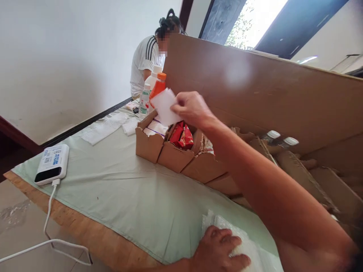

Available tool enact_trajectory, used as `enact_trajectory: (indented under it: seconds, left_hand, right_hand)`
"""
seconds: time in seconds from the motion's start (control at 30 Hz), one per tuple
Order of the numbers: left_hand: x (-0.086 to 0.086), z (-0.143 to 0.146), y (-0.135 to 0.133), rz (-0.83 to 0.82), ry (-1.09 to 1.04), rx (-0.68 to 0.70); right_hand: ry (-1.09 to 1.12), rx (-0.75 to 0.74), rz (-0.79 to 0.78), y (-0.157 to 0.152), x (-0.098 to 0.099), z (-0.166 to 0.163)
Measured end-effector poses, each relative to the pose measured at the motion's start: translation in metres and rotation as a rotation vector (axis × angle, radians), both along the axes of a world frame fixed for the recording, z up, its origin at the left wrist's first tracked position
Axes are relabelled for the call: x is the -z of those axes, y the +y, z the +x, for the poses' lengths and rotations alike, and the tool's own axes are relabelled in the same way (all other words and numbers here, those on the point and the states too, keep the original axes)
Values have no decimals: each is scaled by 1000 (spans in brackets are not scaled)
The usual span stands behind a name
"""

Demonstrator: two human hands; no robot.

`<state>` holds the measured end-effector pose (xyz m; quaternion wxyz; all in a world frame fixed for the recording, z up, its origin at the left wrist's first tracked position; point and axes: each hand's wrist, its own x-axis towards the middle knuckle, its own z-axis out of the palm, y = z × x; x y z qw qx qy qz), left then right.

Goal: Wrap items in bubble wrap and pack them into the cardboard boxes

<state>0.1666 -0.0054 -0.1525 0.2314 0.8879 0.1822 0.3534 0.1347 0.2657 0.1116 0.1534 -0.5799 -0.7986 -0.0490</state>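
My right hand (191, 107) pinches a white slip of paper (164, 107) between thumb and fingers, above a row of cardboard compartments. The slip is slightly blurred and may be more than one sheet. Below it, one compartment (147, 147) holds white items with purple lines, and its neighbour holds red packets (181, 136). Near the table's front edge, my left hand (218, 251) rests with fingers spread on clear bubble wrap (249, 245). The wrap lies on the green cloth, partly covered by that hand.
A white power bank (52, 164) with a cable lies at left. Bottles, one orange (158, 88), stand behind the compartments, with clear plastic bags (104, 128) nearby. A tall cardboard panel (241, 83) rises at the back. White-capped bottles (272, 135) stand right. A person (144, 62) sits beyond.
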Motion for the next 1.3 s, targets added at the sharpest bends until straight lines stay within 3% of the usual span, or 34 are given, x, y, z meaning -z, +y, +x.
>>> enact_trajectory:
  seconds: [0.1, 0.17, 0.3, 0.4, 0.47, 0.57, 0.63, 0.7, 0.9, 1.07, 1.17, 1.3]
  left_hand:
    - [-11, -15, -2, -85, -56, 15]
    - [-15, -23, -2, -142, -77, 31]
    - [-19, -30, 1, -190, -137, 77]
    - [-21, -34, 1, -195, -165, 84]
    - [-24, -36, 0, -195, -164, 79]
    - [-28, -37, -2, -258, -143, 53]
    - [-30, -36, -4, -331, -130, 31]
    - [-33, -34, -5, -389, -122, 3]
    - [-50, -37, 3, -437, 2, -208]
    - [-68, -53, 23, -542, 347, -366]
    - [-74, -58, 31, -607, 578, -377]
    - [-76, -53, 32, -662, 622, -377]
  right_hand:
    - [374, -50, 246, -70, -17, 52]
    - [476, -55, 349, -126, -18, 90]
    - [289, 111, 479, -239, -1, 157]
    - [63, 202, 531, -312, 29, 192]
    - [-35, 205, 511, -351, 60, 204]
    - [-107, 209, 227, -393, 114, 205]
    - [-83, 177, -76, -409, 143, 199]
    - [14, 143, -261, -417, 159, 195]
    - [306, 185, -266, -413, 154, 203]
    - [329, 508, -68, -399, 168, 212]
    - [245, 699, -244, -395, 174, 221]
    - [263, 801, -576, -391, 175, 230]
